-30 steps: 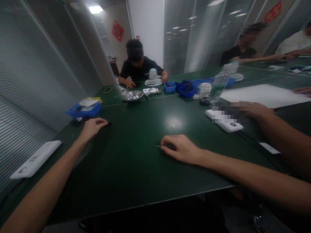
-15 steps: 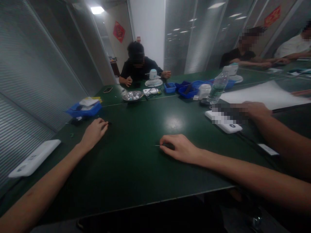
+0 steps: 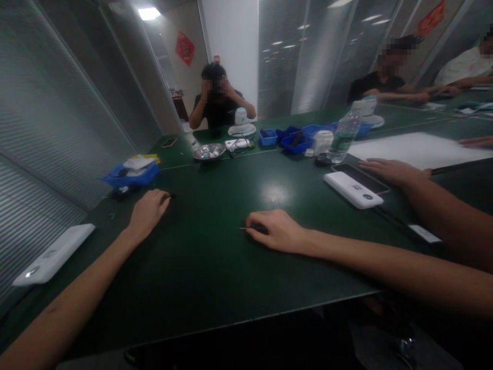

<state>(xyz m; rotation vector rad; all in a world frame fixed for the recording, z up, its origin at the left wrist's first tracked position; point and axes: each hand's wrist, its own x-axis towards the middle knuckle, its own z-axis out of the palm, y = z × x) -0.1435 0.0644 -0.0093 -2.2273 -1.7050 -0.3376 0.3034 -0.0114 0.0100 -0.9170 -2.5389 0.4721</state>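
My left hand rests on the dark green table, fingers curled onto a small dark object at its fingertips. My right hand lies mid-table, closed over a small dark tool whose thin metal tip pokes out to the left. What the left fingers grip is too small to name.
A white power bank lies at the near left, a blue tray behind my left hand. To the right, a co-worker's hand rests by a phone and a white power bank. Blue bins, a water bottle and a metal bowl stand farther back.
My right hand slid slightly left with the tool. The left hand's fingers curled in. The person across the table raised both hands to the head.
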